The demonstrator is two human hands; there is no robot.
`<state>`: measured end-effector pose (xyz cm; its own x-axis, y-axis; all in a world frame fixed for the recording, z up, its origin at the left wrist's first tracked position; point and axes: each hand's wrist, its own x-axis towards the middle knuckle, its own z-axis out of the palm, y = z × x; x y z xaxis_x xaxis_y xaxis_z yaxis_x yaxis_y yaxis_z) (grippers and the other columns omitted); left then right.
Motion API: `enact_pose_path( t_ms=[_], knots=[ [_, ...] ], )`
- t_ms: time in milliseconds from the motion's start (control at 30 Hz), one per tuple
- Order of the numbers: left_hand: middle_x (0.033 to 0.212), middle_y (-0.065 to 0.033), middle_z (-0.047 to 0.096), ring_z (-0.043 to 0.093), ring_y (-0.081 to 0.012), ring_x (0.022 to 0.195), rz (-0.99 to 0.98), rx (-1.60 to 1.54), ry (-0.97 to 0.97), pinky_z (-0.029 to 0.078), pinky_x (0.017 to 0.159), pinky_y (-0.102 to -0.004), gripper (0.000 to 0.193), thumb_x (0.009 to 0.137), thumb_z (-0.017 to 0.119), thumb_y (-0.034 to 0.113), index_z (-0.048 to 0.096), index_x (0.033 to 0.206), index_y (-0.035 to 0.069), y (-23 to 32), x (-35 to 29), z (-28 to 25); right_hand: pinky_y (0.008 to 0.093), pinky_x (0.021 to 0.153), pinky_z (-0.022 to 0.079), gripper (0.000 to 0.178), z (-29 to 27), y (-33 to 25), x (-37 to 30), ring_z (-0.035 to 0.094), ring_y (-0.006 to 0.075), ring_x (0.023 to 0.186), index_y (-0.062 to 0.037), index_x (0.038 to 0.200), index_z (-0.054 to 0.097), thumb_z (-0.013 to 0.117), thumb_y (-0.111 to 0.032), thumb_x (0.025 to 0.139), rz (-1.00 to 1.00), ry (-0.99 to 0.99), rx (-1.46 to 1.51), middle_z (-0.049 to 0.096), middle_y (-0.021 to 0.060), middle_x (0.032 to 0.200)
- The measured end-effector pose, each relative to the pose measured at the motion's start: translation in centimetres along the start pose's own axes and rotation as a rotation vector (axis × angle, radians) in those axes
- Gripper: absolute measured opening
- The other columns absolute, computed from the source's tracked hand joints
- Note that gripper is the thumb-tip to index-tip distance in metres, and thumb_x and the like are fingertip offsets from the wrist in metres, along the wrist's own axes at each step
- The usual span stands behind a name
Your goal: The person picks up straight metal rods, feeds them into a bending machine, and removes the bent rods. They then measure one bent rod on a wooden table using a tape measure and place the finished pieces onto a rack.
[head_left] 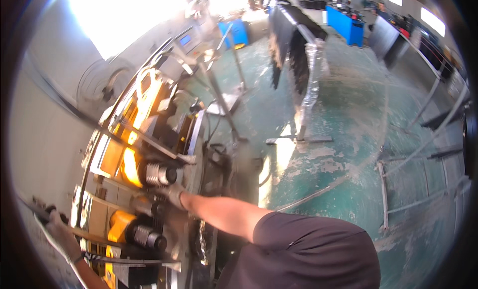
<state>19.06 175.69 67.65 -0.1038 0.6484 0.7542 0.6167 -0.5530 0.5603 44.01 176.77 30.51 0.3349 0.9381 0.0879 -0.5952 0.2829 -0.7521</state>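
Closing around a thin dark metal rod (37,212), the left hand (59,233) is gripping it at the far left, well left of the yellow-and-grey roller machine (144,154); the rod is running up and left out of that grip. Further right, the gloved right hand (172,194) is resting against the machine's face, between the upper ribbed roller (159,174) and the lower ribbed roller (147,236); whether its grip is closed on anything I cannot tell. Right of the machine, a green painted floor (343,154) is stretching away, with a plastic-wrapped rack (306,75) standing on it.
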Motion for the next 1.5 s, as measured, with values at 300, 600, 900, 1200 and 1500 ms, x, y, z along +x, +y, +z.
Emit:
enact_pose_path(
  t_ms=[300,600,900,1200,1500],
  knots=[
    [0.098,-0.0095,0.069,0.067,-0.0199,0.084,-0.094,-0.039,-0.114,0.055,0.081,-0.0351,0.035,0.101,0.066,0.025,0.065,0.124,-0.001,-0.9,0.9,-1.6,0.0339,0.075,0.060,0.031,1.9,-4.0,-2.1,0.073,0.0184,0.083,-0.0004,0.115,0.075,0.084,-0.014,0.089,0.161,0.070,0.153,0.077,0.0080,0.101],
    [0.107,-0.0110,0.071,0.071,-0.0209,0.096,-0.098,-0.094,-0.099,0.057,0.090,-0.0338,0.046,0.101,0.072,0.034,0.067,0.128,-0.003,3.4,2.0,-2.4,0.0378,0.071,0.060,0.036,1.5,-3.9,-1.3,0.073,0.0228,0.085,-0.0060,0.122,0.072,0.081,-0.013,0.088,0.253,0.122,0.136,0.075,0.0089,0.105],
    [0.109,-0.0135,0.075,0.073,-0.0181,0.099,-0.108,-0.090,-0.045,0.058,0.091,-0.0314,0.044,0.101,0.070,0.026,0.066,0.134,-0.003,1.7,1.3,-5.6,0.0358,0.066,0.057,0.022,-1.4,0.1,-0.3,0.072,0.0198,0.073,-0.0004,0.105,0.076,0.077,-0.017,0.091,0.273,0.225,0.035,0.076,0.0066,0.092],
    [0.090,-0.0066,0.072,0.070,-0.0153,0.076,-0.121,-0.139,-0.047,0.058,0.068,-0.0310,0.018,0.097,0.066,0.004,0.066,0.115,0.002,3.7,-1.0,-4.6,0.0391,0.075,0.058,0.020,-5.4,8.8,4.0,0.073,0.0249,0.087,-0.0012,0.105,0.075,0.072,-0.019,0.098,0.303,0.036,-0.049,0.075,0.0123,0.100],
    [0.087,-0.0116,0.065,0.067,-0.0225,0.061,-0.223,-0.330,0.093,0.056,0.053,-0.0348,0.034,0.089,0.055,-0.006,0.054,0.123,-0.003,4.4,-1.0,-4.4,0.0375,0.075,0.060,0.007,-4.5,8.5,3.6,0.072,0.0207,0.084,-0.0055,0.099,0.073,0.076,-0.008,0.094,0.334,0.099,0.155,0.072,0.0078,0.091]
  ],
)
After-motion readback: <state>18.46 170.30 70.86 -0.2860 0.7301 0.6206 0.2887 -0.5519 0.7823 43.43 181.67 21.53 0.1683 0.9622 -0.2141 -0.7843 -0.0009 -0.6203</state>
